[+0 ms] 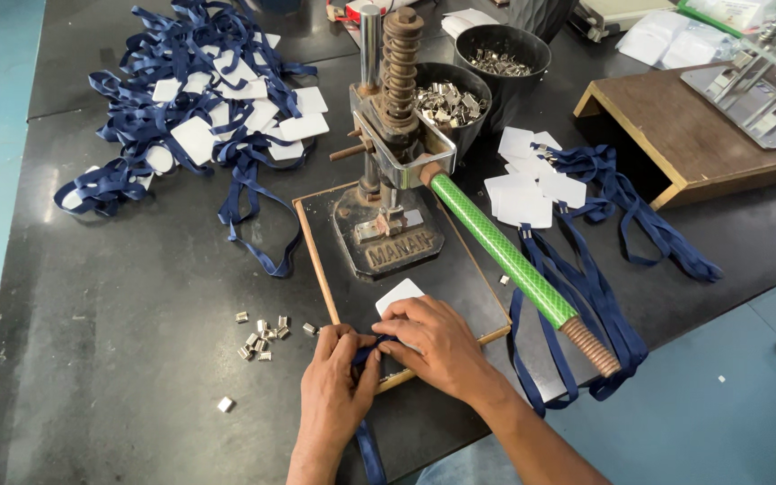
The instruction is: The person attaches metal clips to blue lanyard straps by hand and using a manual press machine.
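Note:
My left hand [339,386] and my right hand [433,341] meet at the front edge of the wooden base board [482,310] of a hand press [388,153]. Both pinch a dark blue lanyard strap [370,454] that trails down toward me. A white card holder [400,294] lies under my right fingers, joined to the strap. The press's green-sleeved lever [505,251] slants down to the right of my hands. Several small metal clips [260,337] lie loose just left of my left hand.
A heap of blue lanyards with white cards [199,99] covers the back left. More lanyards with cards [577,224] lie right of the press. Two black pots of metal clips [451,99] stand behind it. A wooden platform [693,135] sits at the right.

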